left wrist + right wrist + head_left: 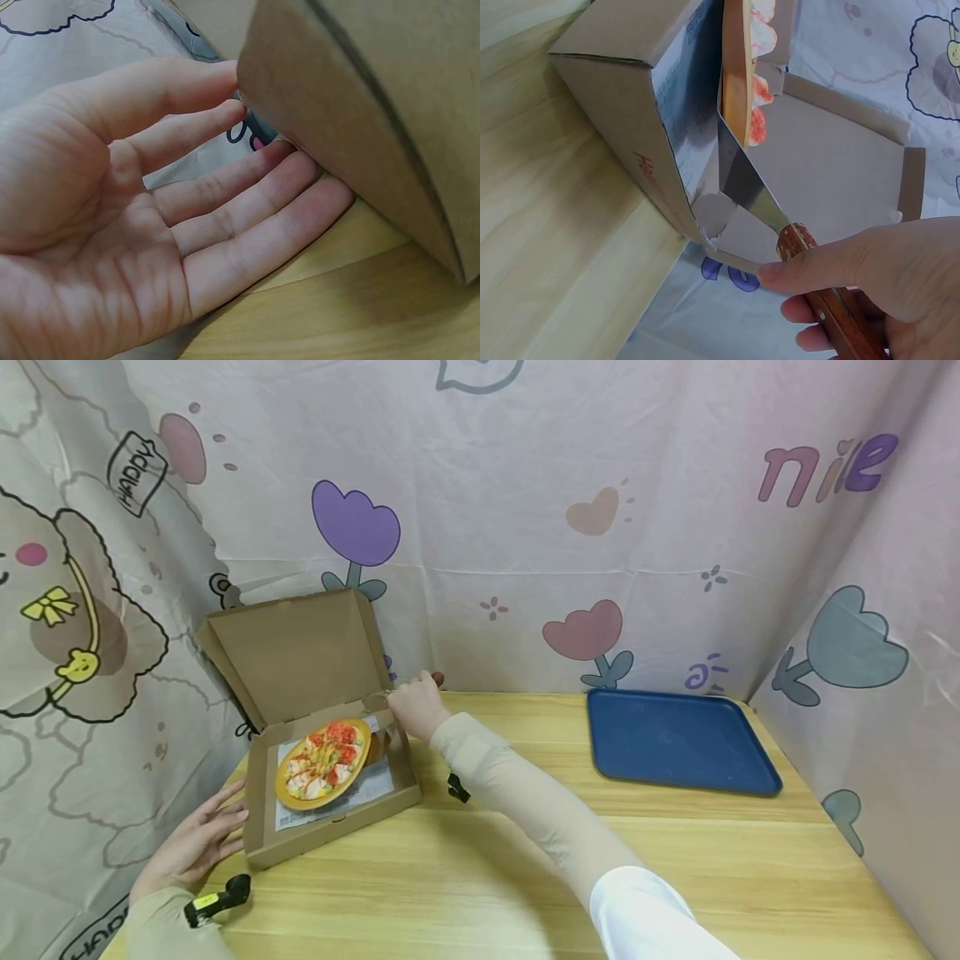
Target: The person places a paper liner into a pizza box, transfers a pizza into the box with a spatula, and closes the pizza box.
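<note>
My right hand (420, 706) grips the wooden handle of a metal spatula (750, 184) at the box's right rear corner. The spatula's blade lies under the pizza (322, 762), which is tilted, its right side raised off the paper liner (375, 781). Red and white pieces top the pizza, inside an orange-yellow rim. Around it is an open cardboard pizza box (341, 831), lid standing up at the back. With fingers extended, my left hand (197, 843) rests its fingertips against the box's left side (337, 135), palm showing in the left wrist view.
A dark blue rectangular tray (678, 739) lies at the right rear of the wooden table (480, 877). Patterned cloth (480, 527) hangs close behind the table and along both sides. The raised lid (300, 652) leans near the back cloth.
</note>
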The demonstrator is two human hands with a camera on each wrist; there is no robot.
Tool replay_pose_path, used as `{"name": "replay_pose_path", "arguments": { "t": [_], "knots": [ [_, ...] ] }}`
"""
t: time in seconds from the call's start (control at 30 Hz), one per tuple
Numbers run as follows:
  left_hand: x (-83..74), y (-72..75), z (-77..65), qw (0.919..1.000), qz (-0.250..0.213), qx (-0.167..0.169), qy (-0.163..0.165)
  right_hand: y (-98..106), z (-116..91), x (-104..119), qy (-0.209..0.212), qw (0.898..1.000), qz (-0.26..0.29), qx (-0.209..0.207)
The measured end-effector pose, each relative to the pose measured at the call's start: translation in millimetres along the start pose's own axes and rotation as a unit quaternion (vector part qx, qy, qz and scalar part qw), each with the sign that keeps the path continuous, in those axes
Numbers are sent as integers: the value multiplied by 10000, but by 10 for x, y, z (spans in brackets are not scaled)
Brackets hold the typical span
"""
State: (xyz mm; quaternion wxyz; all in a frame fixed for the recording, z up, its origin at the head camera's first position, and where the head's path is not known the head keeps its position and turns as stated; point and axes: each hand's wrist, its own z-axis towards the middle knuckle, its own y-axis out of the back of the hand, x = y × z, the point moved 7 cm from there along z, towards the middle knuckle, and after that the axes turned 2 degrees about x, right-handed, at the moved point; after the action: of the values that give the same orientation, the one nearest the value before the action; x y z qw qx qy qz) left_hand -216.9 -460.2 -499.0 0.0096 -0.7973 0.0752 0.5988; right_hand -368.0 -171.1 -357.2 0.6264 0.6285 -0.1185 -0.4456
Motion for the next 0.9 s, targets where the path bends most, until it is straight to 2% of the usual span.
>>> {"name": "replay_pose_path", "arguments": {
  "t": [0.37, 0.9],
  "knots": [
    [13, 14, 0, 9999, 5, -89, 46, 4, -43, -60, -66, 9999, 56, -66],
    [37, 21, -4, 9999, 119, -41, 45, -3, -113, -184, -13, 9998, 84, 187]
  ]
}}
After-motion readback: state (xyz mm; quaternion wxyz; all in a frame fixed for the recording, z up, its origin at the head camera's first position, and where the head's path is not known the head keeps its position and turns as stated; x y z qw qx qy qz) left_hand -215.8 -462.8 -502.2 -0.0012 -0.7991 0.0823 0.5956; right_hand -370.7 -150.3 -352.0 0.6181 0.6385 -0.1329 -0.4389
